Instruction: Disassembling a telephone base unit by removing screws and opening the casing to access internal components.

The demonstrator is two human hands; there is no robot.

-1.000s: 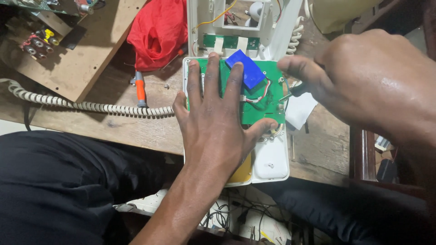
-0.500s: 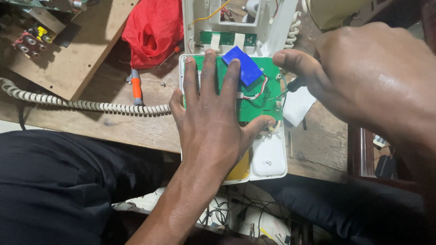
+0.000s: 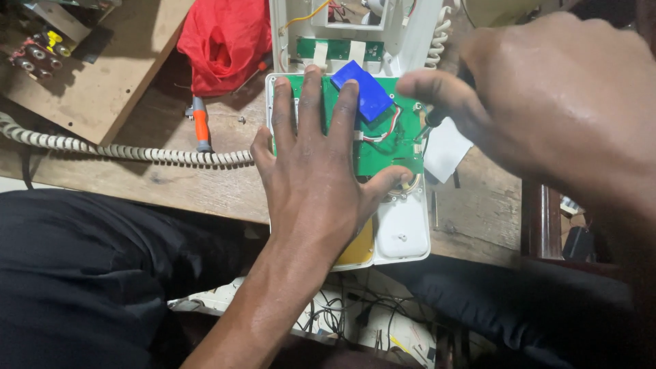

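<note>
Basically, left hand (image 3: 318,181) lies flat, fingers spread, pinning the green circuit board (image 3: 389,140) in the open white phone casing (image 3: 403,232) at the bench edge. Right hand (image 3: 547,109) pinches a dark-handled tool (image 3: 437,116) at the board's right edge. Risk: a slip could snag the thin wires (image 3: 383,133) by the blue block (image 3: 361,89).

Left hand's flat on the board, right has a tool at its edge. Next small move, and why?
Probably keep the left hand pressed flat on the green circuit board and work the dark tool in the right hand at the board's right edge. The board lies in the open white phone case, its wires run to the blue block, and the tool tip already sits at that edge.
</note>
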